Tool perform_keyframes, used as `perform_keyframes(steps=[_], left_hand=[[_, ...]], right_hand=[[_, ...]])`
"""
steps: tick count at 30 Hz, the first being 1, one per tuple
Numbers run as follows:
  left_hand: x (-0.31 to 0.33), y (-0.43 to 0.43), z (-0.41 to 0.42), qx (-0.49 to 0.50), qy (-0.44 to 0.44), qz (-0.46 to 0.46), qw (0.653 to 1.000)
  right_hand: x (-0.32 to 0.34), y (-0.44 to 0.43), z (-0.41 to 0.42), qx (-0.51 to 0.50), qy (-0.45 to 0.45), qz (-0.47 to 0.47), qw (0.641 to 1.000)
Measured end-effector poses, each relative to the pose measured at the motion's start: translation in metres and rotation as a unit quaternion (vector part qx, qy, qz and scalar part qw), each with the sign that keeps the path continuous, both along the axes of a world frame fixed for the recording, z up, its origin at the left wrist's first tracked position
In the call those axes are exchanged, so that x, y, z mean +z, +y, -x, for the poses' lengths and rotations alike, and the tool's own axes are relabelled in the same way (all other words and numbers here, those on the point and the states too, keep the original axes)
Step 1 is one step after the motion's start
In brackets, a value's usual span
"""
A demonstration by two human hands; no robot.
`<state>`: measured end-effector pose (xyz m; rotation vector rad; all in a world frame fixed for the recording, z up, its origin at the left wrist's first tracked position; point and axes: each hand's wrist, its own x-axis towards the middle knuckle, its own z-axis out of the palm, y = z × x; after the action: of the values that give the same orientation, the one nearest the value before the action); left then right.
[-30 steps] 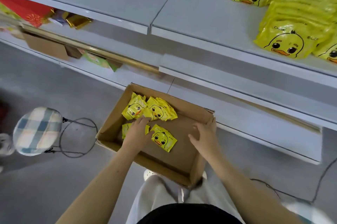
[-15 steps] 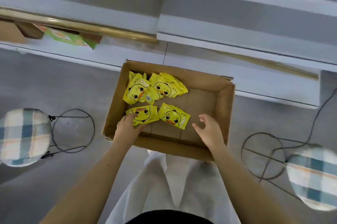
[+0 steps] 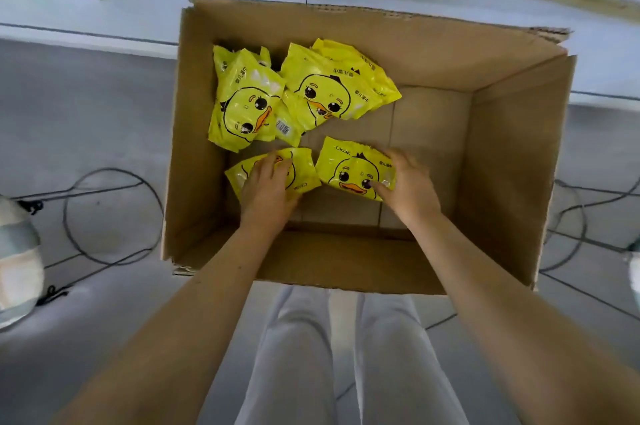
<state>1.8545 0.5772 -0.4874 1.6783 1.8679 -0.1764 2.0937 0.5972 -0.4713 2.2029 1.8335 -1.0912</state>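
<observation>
Head view: cardboard box (image 3: 346, 262), near side, your left hand (image 3: 266, 189) clasps left duck packet (image 3: 308, 168), right hand (image 3: 408, 185) pinches right duck packet (image 3: 349, 168); probably light, soft, slippery film, so grip the edges.

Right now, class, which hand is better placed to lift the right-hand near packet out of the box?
Right. The right hand pinches the right packet at its edge, thumb on its face; the left hand rests on the left packet beside it in the box.
</observation>
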Motion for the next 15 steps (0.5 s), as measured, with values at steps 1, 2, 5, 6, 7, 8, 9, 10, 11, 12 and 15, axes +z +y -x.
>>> perform_keyframes(steps=[1, 2, 5, 6, 7, 8, 9, 10, 11, 12, 15], left_hand=[[-0.007, 0.002, -0.001, -0.015, 0.011, 0.0, 1.0], [-0.013, 0.004, -0.002, -0.025, 0.021, 0.004, 0.999], [-0.021, 0.004, -0.005, -0.045, 0.068, -0.004, 0.997], [-0.021, 0.003, -0.007, -0.053, 0.089, -0.013, 0.995], [-0.02, 0.003, -0.009, -0.059, 0.11, -0.02, 0.992], [-0.019, 0.003, -0.011, -0.06, 0.128, -0.019, 0.99], [-0.018, 0.004, -0.014, -0.047, 0.138, -0.008, 0.989], [-0.016, 0.004, -0.017, -0.017, 0.138, 0.013, 0.99], [-0.014, 0.005, -0.019, 0.031, 0.128, 0.037, 0.991], [-0.012, 0.006, -0.022, 0.098, 0.109, 0.06, 0.987], [-0.01, 0.013, -0.025, 0.302, 0.031, 0.102, 0.947]], right_hand=[[-0.008, 0.004, 0.003, 0.001, 0.003, 0.0, 1.0], [-0.016, 0.007, 0.006, 0.011, 0.005, 0.005, 1.0], [-0.035, 0.008, 0.014, 0.053, -0.003, 0.032, 0.998], [-0.038, 0.006, 0.016, 0.051, -0.008, 0.032, 0.998], [-0.039, 0.004, 0.017, 0.044, -0.017, 0.026, 0.999], [-0.04, 0.003, 0.018, 0.038, -0.03, 0.018, 0.999], [-0.04, 0.001, 0.018, 0.031, -0.044, 0.014, 0.998], [-0.039, 0.001, 0.018, 0.023, -0.054, 0.015, 0.998], [-0.038, 0.001, 0.016, 0.012, -0.062, 0.023, 0.998], [-0.036, 0.001, 0.013, -0.001, -0.069, 0.036, 0.997], [-0.033, 0.0, 0.001, -0.038, -0.068, 0.075, 0.994]])
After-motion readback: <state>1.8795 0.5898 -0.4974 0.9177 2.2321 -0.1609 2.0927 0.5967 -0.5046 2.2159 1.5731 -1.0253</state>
